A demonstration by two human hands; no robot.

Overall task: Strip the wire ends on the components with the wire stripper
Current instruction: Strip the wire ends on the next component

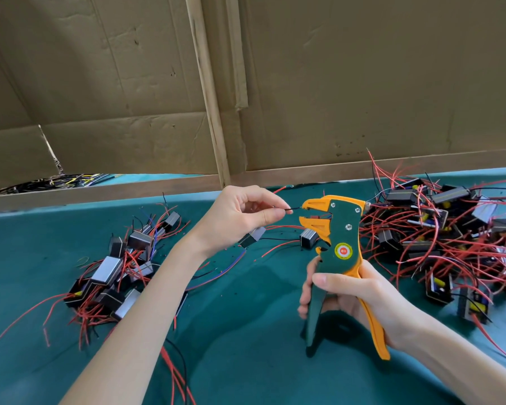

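1. Head view: black wire end (289,211) pinched in left hand (240,217), tip just entering the parted orange mouth of the wire stripper (338,244); component (253,236) dangling below that hand, above the tabletop (246,302).
2. Right hand (354,299) wrapped around both stripper handles, apparently not yet squeezed.
3. Risks: tip too shallow, so insulation left on; too deep or skewed, strands nicked.
4. Loose pinch, wire slipping during the squeeze.
5. Red leads of the right-hand pile (438,229) near the stripper head, liable to snag.

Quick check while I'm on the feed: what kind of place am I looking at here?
Probably a small assembly or rework bench in a workshop. Piles of boxed components with red wires lie loose on a green table cover, cardboard sheets wall off the back, and the right hand holds a wire stripper.
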